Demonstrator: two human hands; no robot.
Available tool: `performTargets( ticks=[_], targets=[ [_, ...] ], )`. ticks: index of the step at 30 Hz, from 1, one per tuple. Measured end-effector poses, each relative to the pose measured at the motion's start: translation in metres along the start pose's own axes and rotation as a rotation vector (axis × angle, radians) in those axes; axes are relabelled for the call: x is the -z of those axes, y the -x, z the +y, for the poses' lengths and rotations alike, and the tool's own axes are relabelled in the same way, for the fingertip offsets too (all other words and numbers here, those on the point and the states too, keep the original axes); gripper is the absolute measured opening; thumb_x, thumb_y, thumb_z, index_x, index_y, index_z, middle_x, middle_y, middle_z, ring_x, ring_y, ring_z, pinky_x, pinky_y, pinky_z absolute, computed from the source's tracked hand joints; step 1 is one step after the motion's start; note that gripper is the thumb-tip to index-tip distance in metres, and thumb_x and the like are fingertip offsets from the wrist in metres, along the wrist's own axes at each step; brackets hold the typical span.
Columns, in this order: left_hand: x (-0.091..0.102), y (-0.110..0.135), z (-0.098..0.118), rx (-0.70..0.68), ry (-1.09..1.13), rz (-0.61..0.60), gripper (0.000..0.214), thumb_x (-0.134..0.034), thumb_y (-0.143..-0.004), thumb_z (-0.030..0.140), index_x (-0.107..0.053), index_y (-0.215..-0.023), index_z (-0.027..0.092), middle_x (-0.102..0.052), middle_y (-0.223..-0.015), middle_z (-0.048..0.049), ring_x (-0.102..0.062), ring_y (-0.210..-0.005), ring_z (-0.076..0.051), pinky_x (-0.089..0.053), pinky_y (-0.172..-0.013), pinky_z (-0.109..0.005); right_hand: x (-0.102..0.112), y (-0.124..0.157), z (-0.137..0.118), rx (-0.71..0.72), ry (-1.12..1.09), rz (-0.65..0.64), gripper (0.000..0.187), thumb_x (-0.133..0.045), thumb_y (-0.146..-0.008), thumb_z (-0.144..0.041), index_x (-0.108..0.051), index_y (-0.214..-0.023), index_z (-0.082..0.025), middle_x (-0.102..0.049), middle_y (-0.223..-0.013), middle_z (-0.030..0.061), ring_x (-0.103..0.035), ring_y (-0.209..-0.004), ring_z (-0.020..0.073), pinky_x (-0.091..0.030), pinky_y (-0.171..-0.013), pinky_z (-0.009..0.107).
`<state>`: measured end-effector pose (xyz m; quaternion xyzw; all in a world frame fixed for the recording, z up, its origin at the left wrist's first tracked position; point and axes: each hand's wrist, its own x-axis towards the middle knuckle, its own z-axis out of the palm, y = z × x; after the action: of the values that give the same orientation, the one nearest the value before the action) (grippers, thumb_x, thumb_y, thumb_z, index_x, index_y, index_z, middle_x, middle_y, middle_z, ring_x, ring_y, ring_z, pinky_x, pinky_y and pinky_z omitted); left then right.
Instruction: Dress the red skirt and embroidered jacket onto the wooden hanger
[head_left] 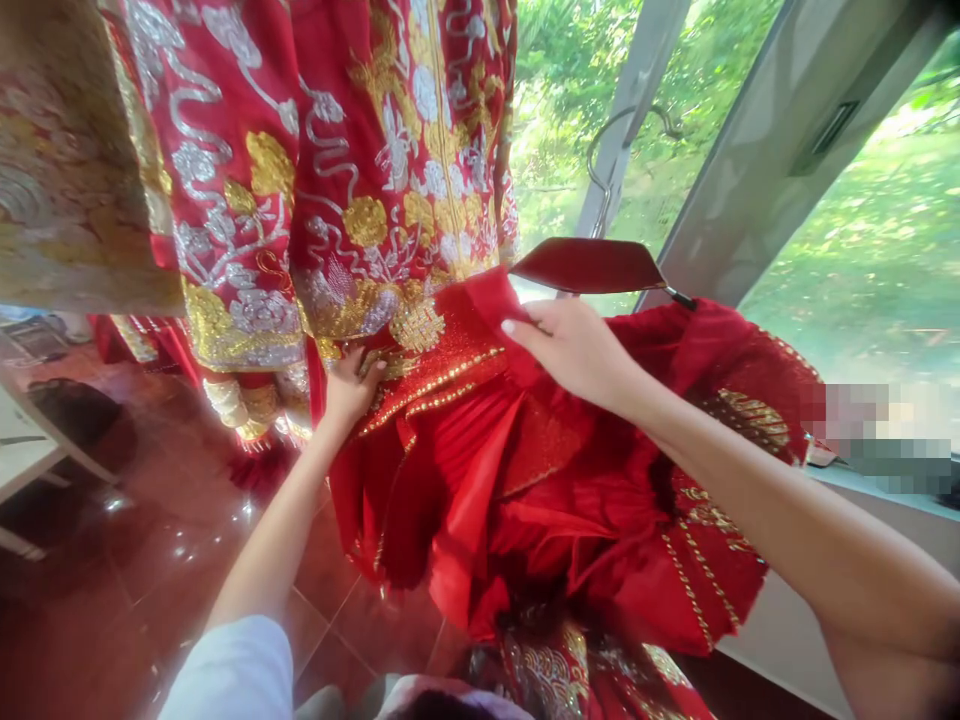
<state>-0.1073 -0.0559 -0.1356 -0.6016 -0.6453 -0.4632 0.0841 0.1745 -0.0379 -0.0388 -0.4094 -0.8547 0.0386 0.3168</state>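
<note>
A red pleated skirt [570, 480] with gold beaded trim and gold embroidery spreads out before me. My right hand [570, 345] pinches its plain red waistband, thumb on top, just below the dark red clothes hanger [592, 265]. At the skirt's left edge, my left hand [354, 382] has its fingers curled over the embroidered panel beside a round gold motif; what lies under the palm is hidden. The hanger's metal hook points up toward the window, and one clip shows at its right end, over red cloth.
An embroidered red jacket [330, 180] with gold and silver flowers hangs close behind my left hand. Windows [847, 250] with a grey frame line the right, above a sill. White furniture legs [45, 450] stand on the red tiled floor [187, 570] at left.
</note>
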Motion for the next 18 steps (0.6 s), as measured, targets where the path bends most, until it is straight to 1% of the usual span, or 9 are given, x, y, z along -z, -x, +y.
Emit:
performTargets(
  ticks=[3, 5, 7, 9, 11, 12, 13, 15, 18],
  targets=[
    [-0.014, 0.000, -0.004, -0.013, 0.016, -0.070, 0.037, -0.035, -0.083, 0.052, -0.046, -0.069, 0.020, -0.056, -0.066, -0.0038, -0.055, -0.066, -0.018, -0.042, -0.066, -0.029, -0.005, 0.014, 0.001, -0.031, 0.124, -0.069, 0.031, -0.040, -0.096, -0.028, -0.057, -0.075, -0.013, -0.057, -0.066, 0.0050, -0.047, -0.059, 0.0106, -0.029, -0.059, 0.024],
    [-0.014, -0.004, 0.009, -0.085, 0.062, -0.058, 0.039, -0.034, -0.084, 0.052, -0.053, -0.081, 0.018, -0.060, -0.075, -0.0060, -0.058, -0.076, -0.021, -0.045, -0.072, -0.030, -0.001, 0.027, -0.001, -0.029, 0.223, -0.070, 0.030, -0.038, -0.097, -0.030, -0.062, -0.089, -0.013, -0.062, -0.073, 0.0073, -0.052, -0.062, 0.0123, -0.029, -0.059, 0.024],
    [-0.005, -0.011, 0.036, -0.200, 0.126, 0.024, 0.043, -0.035, -0.086, 0.051, -0.055, -0.105, 0.018, -0.064, -0.098, -0.0095, -0.060, -0.093, -0.022, -0.046, -0.083, -0.032, 0.013, 0.041, -0.003, -0.042, 0.309, 0.087, 0.032, -0.037, -0.096, -0.033, -0.064, -0.099, -0.015, -0.064, -0.080, 0.0085, -0.055, -0.067, 0.0150, -0.030, -0.060, 0.025],
    [0.009, -0.020, 0.074, -0.308, 0.158, 0.103, 0.045, -0.036, -0.088, 0.049, -0.052, -0.119, 0.020, -0.062, -0.115, -0.0105, -0.058, -0.105, -0.022, -0.044, -0.092, -0.034, 0.033, 0.053, 0.001, -0.112, 0.388, 0.347, 0.036, -0.036, -0.095, -0.038, -0.064, -0.107, -0.017, -0.065, -0.085, 0.0103, -0.057, -0.074, 0.0183, -0.033, -0.061, 0.027],
    [0.020, -0.032, 0.114, -0.381, 0.131, 0.078, 0.041, -0.034, -0.090, 0.049, -0.059, -0.109, 0.023, -0.063, -0.113, -0.0098, -0.057, -0.106, -0.022, -0.041, -0.096, -0.035, 0.052, 0.061, 0.012, -0.243, 0.471, 0.537, 0.041, -0.040, -0.093, -0.045, -0.063, -0.109, -0.016, -0.063, -0.087, 0.0130, -0.057, -0.077, 0.0216, -0.034, -0.062, 0.029],
    [0.023, -0.038, 0.133, -0.400, 0.117, 0.039, 0.040, -0.035, -0.091, 0.050, -0.061, -0.103, 0.023, -0.065, -0.108, -0.0098, -0.058, -0.103, -0.023, -0.041, -0.095, -0.035, 0.058, 0.063, 0.021, -0.313, 0.514, 0.566, 0.043, -0.043, -0.090, -0.049, -0.063, -0.108, -0.015, -0.062, -0.088, 0.0143, -0.056, -0.077, 0.0228, -0.033, -0.061, 0.030],
    [0.022, -0.044, 0.150, -0.404, 0.103, -0.011, 0.040, -0.037, -0.090, 0.052, -0.063, -0.098, 0.022, -0.066, -0.103, -0.0100, -0.058, -0.099, -0.023, -0.042, -0.093, -0.035, 0.063, 0.065, 0.030, -0.381, 0.555, 0.555, 0.046, -0.048, -0.087, -0.053, -0.063, -0.105, -0.014, -0.061, -0.087, 0.0154, -0.056, -0.075, 0.0234, -0.033, -0.060, 0.030],
    [0.014, -0.055, 0.174, -0.386, 0.069, -0.117, 0.040, -0.042, -0.089, 0.056, -0.063, -0.090, 0.021, -0.065, -0.090, -0.0101, -0.060, -0.090, -0.024, -0.043, -0.085, -0.035, 0.068, 0.067, 0.049, -0.469, 0.629, 0.446, 0.047, -0.050, -0.084, -0.055, -0.065, -0.094, -0.012, -0.059, -0.084, 0.0164, -0.053, -0.069, 0.0220, -0.030, -0.058, 0.030],
    [-0.006, -0.062, 0.188, -0.368, -0.011, -0.179, 0.044, -0.047, -0.086, 0.061, -0.061, -0.081, 0.020, -0.061, -0.074, -0.0091, -0.060, -0.083, -0.025, -0.043, -0.076, -0.035, 0.075, 0.069, 0.068, -0.431, 0.694, 0.280, 0.041, -0.038, -0.092, -0.039, -0.062, -0.075, -0.011, -0.056, -0.078, 0.0148, -0.046, -0.059, 0.0158, -0.023, -0.057, 0.029]
  ],
)
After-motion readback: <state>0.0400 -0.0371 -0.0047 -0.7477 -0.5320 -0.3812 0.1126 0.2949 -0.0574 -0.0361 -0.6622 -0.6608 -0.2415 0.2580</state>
